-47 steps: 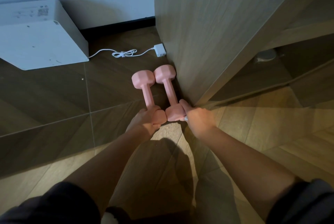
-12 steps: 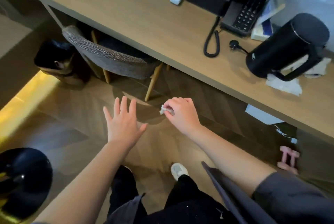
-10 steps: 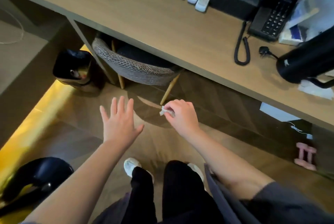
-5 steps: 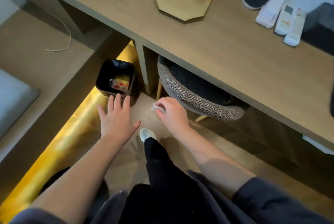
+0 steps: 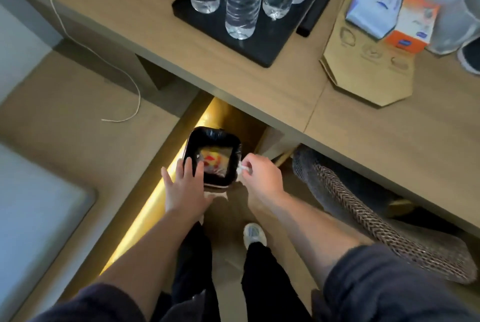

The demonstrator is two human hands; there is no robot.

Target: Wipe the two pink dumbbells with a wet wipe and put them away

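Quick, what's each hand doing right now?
Left hand: open, fingers spread, holding nothing.
Right hand: closed, pinching the wet wipe.

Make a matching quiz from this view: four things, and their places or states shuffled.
1 crumpled white wet wipe
2 clear plastic water bottles
3 grey woven chair
4 black lined waste bin

A on the black tray
B under the wooden desk
C pinched by the right hand
D holding colourful rubbish

Pairs: 1-C, 2-A, 3-B, 4-D

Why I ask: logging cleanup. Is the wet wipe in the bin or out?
Out: the right hand pinches the wet wipe by the rim of the bin, not yet released.
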